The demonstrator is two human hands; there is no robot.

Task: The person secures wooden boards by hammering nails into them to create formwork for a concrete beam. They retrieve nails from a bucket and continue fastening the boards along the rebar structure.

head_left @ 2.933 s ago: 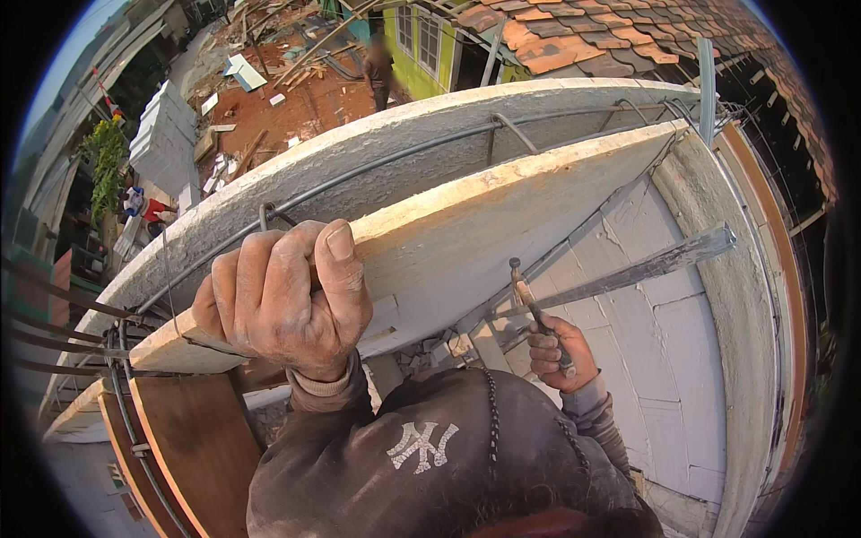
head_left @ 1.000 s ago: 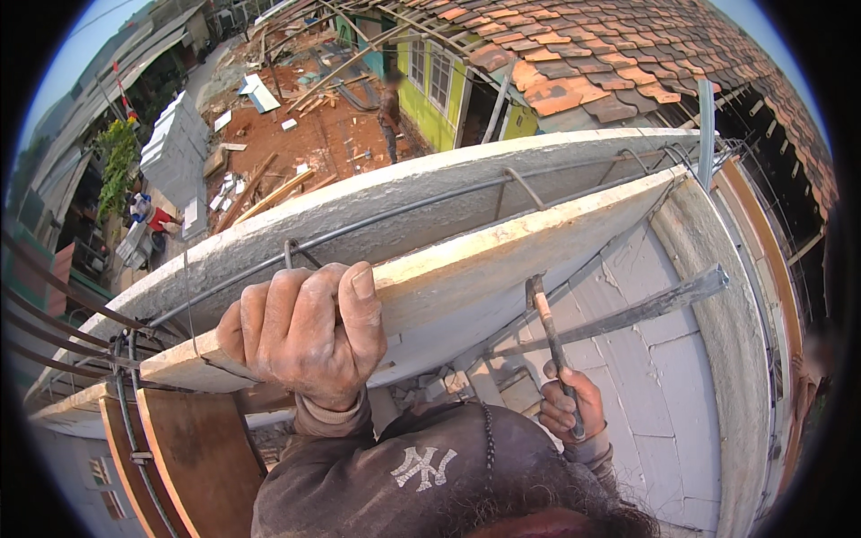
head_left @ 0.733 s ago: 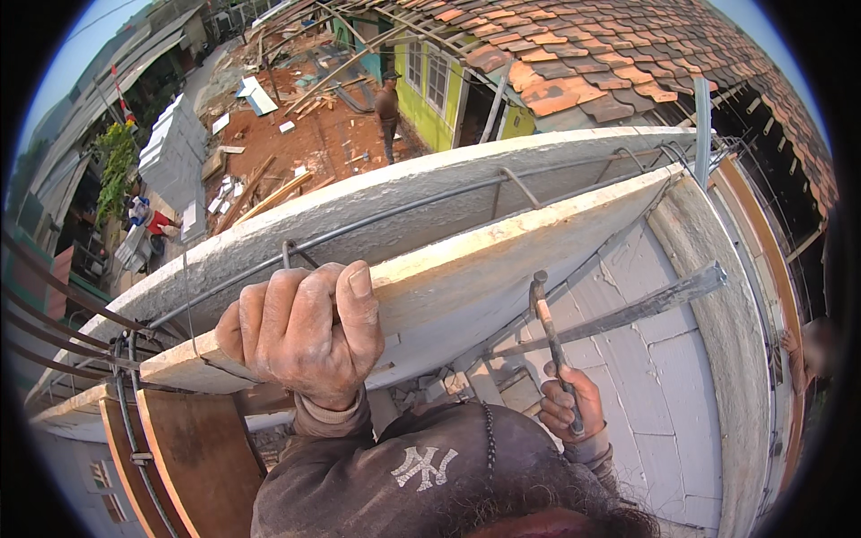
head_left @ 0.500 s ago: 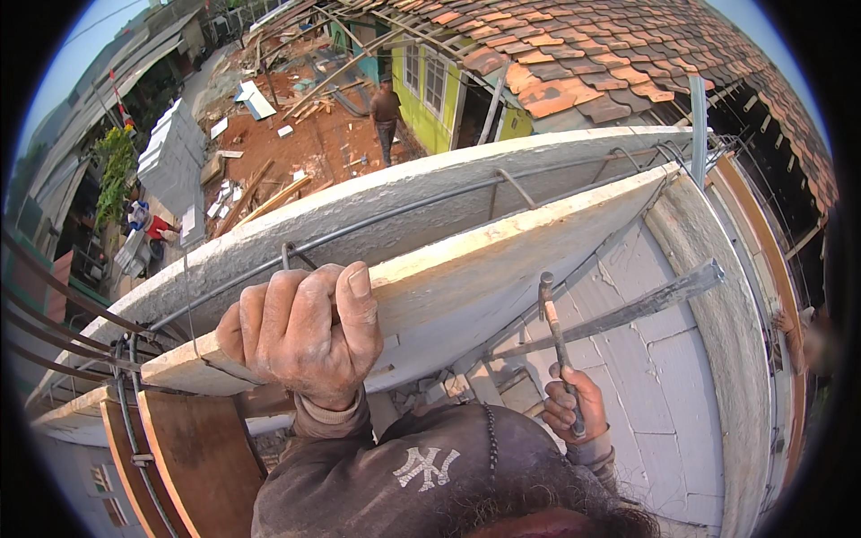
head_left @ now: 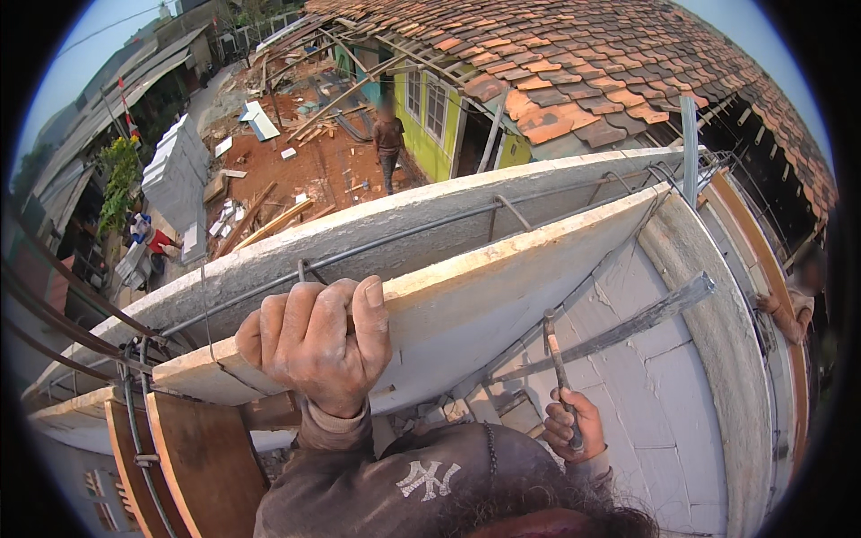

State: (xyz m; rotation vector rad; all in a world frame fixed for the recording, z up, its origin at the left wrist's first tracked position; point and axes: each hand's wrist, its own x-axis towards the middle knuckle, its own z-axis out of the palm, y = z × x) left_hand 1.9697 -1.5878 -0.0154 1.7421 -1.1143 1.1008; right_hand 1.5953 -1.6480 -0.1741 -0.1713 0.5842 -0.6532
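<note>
Fingers of your dusty left hand are gripping the top edge of a long, pale wooden board — it is standing on edge beside a slim grey steel rod. Your right hand is holding a dark, slim-handled hammer — its head is pointing upward.

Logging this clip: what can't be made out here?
Head view: left hand, four fingertips hidden by the hand itself and pale board.
Head view: hammer, mid-handle covered by fingers of the right hand.
Head view: co-worker at right, head blurred; lower body lost behind brown plank and dark rim.
Head view: person on red soil, head blurred.
</note>
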